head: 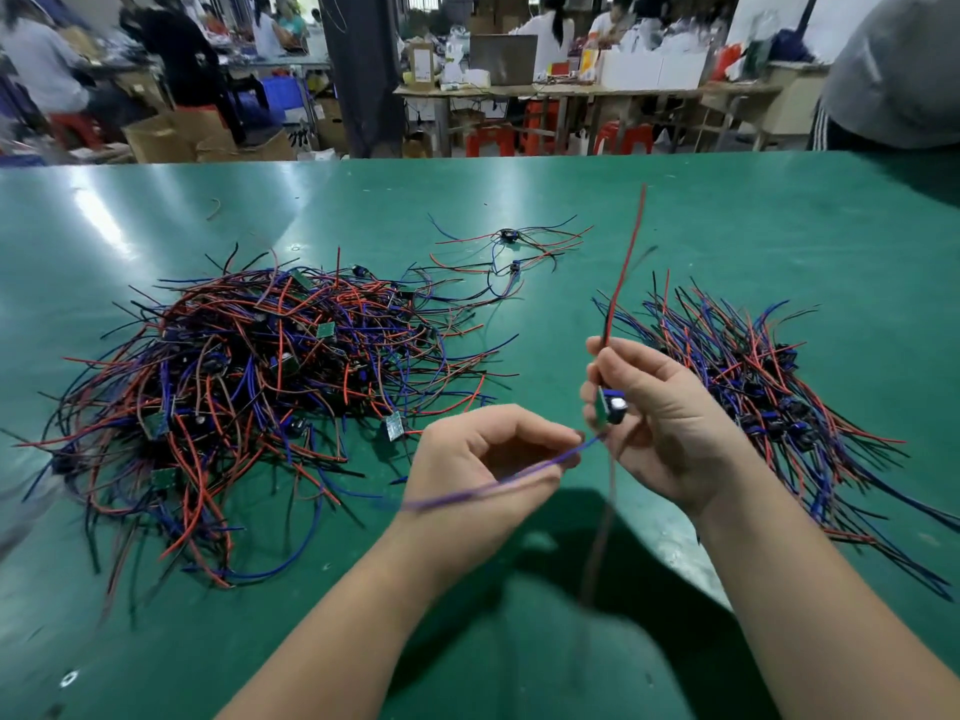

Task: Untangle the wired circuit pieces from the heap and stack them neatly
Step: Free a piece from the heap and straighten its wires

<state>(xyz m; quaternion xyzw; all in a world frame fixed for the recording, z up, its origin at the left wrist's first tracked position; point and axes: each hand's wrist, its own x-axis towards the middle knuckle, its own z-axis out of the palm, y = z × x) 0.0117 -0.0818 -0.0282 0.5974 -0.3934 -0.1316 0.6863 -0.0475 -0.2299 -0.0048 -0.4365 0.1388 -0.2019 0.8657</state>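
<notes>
A tangled heap (260, 376) of red, blue and black wires with small green circuit boards lies on the left of the green table (571, 210). On the right lies a neater stack (769, 387) of wired pieces, their wires running the same way. My right hand (660, 413) grips one circuit piece (609, 407) above the table between the two piles; its red wire (626, 267) sticks up and another wire hangs down. My left hand (483, 459) pinches that piece's blue wire (519, 475), which is blurred.
Two loose wired pieces (511, 252) lie apart at the far middle of the table. A person in grey (893, 70) stands at the far right corner. Behind the table are workbenches, red stools, cardboard boxes and other people.
</notes>
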